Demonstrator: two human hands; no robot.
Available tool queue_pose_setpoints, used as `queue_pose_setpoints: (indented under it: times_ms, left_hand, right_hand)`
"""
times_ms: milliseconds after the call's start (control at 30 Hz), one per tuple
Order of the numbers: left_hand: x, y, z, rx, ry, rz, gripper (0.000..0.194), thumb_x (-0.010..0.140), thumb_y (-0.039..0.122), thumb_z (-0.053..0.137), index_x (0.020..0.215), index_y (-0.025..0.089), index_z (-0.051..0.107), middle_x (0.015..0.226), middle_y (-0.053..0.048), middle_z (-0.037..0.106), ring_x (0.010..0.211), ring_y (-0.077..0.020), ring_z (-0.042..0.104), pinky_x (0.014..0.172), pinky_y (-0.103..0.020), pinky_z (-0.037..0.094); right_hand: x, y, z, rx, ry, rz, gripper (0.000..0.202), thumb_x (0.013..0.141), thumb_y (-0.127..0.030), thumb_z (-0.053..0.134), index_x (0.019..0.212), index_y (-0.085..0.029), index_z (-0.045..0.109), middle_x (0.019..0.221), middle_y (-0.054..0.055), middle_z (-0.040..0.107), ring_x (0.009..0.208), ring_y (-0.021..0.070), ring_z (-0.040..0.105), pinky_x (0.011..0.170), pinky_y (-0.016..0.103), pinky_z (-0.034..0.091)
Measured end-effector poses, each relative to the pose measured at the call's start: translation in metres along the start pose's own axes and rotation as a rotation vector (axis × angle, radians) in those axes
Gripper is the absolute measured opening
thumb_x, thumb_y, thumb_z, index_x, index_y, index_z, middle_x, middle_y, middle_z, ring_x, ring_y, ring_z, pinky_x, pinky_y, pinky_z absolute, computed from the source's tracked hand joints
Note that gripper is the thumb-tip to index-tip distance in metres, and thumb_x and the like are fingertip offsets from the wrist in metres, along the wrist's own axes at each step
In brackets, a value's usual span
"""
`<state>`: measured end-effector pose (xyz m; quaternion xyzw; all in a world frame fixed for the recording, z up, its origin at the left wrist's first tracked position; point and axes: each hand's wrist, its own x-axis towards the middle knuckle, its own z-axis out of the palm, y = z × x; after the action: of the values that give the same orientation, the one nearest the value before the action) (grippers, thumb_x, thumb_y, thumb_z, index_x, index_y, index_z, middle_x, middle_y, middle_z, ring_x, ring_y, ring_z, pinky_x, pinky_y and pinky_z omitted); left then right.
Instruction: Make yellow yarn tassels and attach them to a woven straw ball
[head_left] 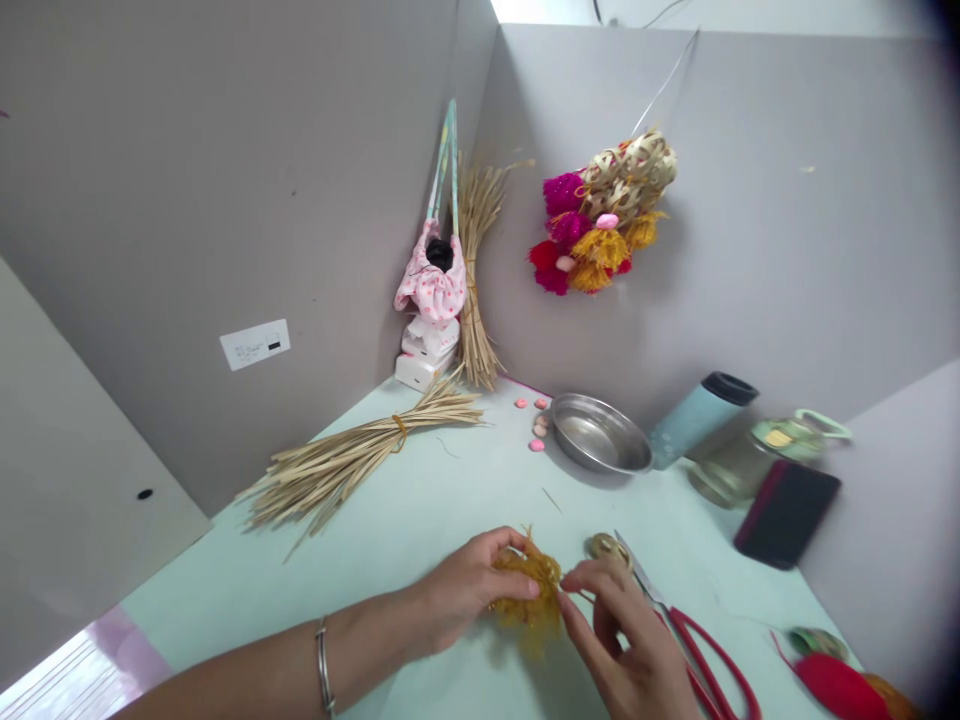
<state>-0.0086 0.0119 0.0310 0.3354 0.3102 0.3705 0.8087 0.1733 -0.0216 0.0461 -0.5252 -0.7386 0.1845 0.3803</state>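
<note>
My left hand (487, 580) is closed around a bundle of mustard-yellow yarn (529, 585), its loose ends hanging below the fingers. Close beside it, the thumb and fingertips of my right hand (619, 630) pinch together at the bundle's right edge. Something thin sticks out between them; whether it is a needle or a strand I cannot tell. Red-handled scissors (709, 660) lie partly behind my right hand, blades pointing away from me. Near their tip rests a small round olive-coloured item (609, 548).
A tied straw bundle (367, 450) lies at left; another straw bundle (480, 270) stands in the corner. Pink beads (536, 445) sit by a steel bowl (600, 432). Behind are a blue tumbler (701, 420), green bottle (739, 465) and phone (787, 513). Red yarn (825, 685) lies right.
</note>
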Motion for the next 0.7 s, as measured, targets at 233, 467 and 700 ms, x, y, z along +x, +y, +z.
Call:
queue_pose_setpoints:
  times_ms: [233,467,700]
  left_hand:
    - [0.0,-0.002,-0.001,0.022,-0.017,-0.006,0.036,0.064,0.02,0.071,0.096,0.015,0.057,0.083,-0.002,0.063,0.073,-0.0116,0.057,0.072,-0.026,0.039]
    - [0.002,-0.001,-0.002,0.029,0.03,-0.002,0.035,0.063,0.021,0.069,0.095,0.015,0.057,0.085,-0.003,0.063,0.073,-0.012,0.057,0.073,-0.027,0.04]
    - [0.003,0.0,-0.001,0.057,0.103,0.005,0.032,0.062,0.02,0.066,0.092,0.016,0.055,0.084,-0.003,0.064,0.072,-0.0125,0.057,0.071,-0.027,0.04]
  right_hand:
    - [-0.001,0.013,0.001,-0.243,-0.157,-0.051,0.012,0.093,-0.032,0.05,0.088,-0.026,0.059,0.079,0.0,0.06,0.054,0.0128,0.057,0.051,0.023,0.045]
    - [-0.004,0.015,0.001,-0.304,-0.09,0.019,0.01,0.09,-0.033,0.05,0.093,-0.027,0.057,0.078,-0.001,0.063,0.05,0.0132,0.056,0.049,0.023,0.043]
    - [-0.006,0.014,0.002,-0.097,-0.064,0.109,0.014,0.09,-0.038,0.048,0.093,-0.025,0.051,0.068,-0.003,0.056,0.053,0.013,0.052,0.051,0.022,0.041]
